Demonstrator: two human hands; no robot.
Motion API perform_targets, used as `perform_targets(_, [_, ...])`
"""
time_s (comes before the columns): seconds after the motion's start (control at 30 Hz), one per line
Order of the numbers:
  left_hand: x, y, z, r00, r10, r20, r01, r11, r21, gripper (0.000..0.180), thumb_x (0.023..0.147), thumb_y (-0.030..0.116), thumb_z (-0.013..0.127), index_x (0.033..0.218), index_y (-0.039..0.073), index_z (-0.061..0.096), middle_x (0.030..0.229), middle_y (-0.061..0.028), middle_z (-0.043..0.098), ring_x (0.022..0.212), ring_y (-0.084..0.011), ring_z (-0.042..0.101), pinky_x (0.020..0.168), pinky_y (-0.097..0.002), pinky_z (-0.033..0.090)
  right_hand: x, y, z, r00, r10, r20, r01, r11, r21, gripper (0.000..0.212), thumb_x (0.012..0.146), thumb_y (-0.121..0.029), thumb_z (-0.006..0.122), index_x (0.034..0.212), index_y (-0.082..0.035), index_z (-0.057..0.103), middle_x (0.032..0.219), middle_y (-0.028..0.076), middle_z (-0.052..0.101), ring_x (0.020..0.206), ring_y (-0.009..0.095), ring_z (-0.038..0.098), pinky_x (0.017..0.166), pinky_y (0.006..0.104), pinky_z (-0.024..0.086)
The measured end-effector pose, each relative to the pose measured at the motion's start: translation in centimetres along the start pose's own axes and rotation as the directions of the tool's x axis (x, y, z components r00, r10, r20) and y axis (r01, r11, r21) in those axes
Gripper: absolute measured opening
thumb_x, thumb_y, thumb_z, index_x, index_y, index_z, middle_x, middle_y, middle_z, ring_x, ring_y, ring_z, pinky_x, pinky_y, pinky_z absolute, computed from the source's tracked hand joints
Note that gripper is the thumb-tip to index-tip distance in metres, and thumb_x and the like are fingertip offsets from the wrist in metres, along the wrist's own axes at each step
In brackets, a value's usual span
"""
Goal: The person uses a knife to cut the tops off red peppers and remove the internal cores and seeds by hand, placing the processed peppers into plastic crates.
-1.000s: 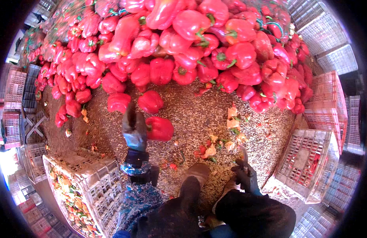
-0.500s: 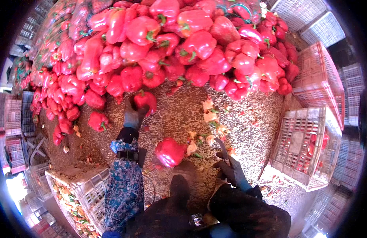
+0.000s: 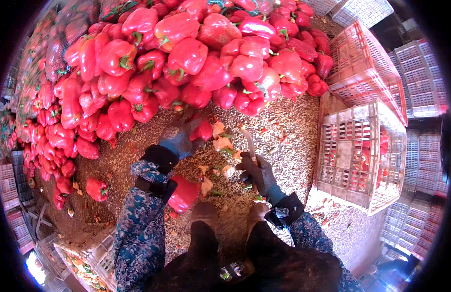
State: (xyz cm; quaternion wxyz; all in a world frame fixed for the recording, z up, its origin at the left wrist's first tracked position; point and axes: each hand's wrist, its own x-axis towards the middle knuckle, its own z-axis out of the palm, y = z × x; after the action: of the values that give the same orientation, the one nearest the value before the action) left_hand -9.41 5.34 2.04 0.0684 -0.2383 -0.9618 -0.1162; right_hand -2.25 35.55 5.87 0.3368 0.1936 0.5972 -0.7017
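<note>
My left hand, in a dark and blue glove, is closed on a red bell pepper in front of the big heap of red bell peppers. The fingers are partly smeared by motion. To the right of it, my gloved right hand grips a knife with a curved blade pointing away from me. Between my forearms a single red bell pepper lies on the ground near my boot, partly behind my left sleeve. Pale cut-out pepper cores with green stems lie scattered between the hands.
Two crates stand at the right: a pinkish one behind and a whitish one lying tipped, with red peppers inside. At the lower left, a crate holds pepper scraps. One loose pepper lies left on the seed-strewn ground.
My left hand has brought its pepper rightward, away from the heap's edge. My right hand has come up with the knife, its blade now turned farther forward. The whole view has swung right.
</note>
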Motion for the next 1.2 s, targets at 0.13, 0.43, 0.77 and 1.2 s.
perform_targets(0.13, [0.8,3.8,-0.2,0.823,-0.456,0.339,0.503,0.862,-0.06,0.071,0.089,0.063,0.062,0.127,0.004,0.058,0.107,-0.026,0.069,0.094,-0.0453,0.068,0.083,-0.0528,0.055,-0.4,0.9,-0.5,1.0,0.012,-0.007,-0.012,0.999,0.034,0.046,0.097,-0.03,0.066,0.13,-0.002,0.053,0.094,0.004,0.067,0.069,0.011,0.062,0.054,0.0251,0.047])
perform_targets(0.43, [-2.1,7.5,2.2,0.603,-0.526,0.6,0.791,0.488,-0.367,0.066,0.09,0.06,0.063,0.11,-0.002,0.066,0.09,-0.0222,0.071,0.089,-0.0347,0.07,0.081,-0.0451,0.055,0.8,0.9,0.8,0.99,0.004,0.144,0.021,0.985,-0.171,0.042,0.102,-0.036,0.058,0.131,-0.005,0.052,0.096,0.009,0.07,0.064,0.013,0.066,0.05,0.0244,0.049])
perform_targets(0.77, [-1.6,7.9,4.5,0.754,-0.505,0.421,0.653,0.497,-0.572,0.063,0.093,0.05,0.066,0.125,-0.003,0.052,0.108,-0.0203,0.07,0.1,-0.0332,0.068,0.085,-0.0425,0.054,0.9,1.1,1.8,0.994,-0.086,0.069,0.106,0.911,-0.398,0.04,0.101,-0.039,0.058,0.116,-0.002,0.058,0.087,0.008,0.066,0.066,0.016,0.067,0.057,0.0299,0.052])
perform_targets(1.2, [-2.6,9.7,4.0,0.754,-0.564,0.338,0.611,0.41,-0.677,0.056,0.095,0.049,0.063,0.116,-0.001,0.054,0.102,-0.0189,0.07,0.092,-0.0287,0.069,0.078,-0.0417,0.055,2.3,0.9,2.6,0.895,-0.386,0.223,0.409,0.511,-0.756,0.029,0.1,-0.031,0.057,0.098,-0.002,0.057,0.076,0.016,0.067,0.064,0.028,0.069,0.059,0.0403,0.053])
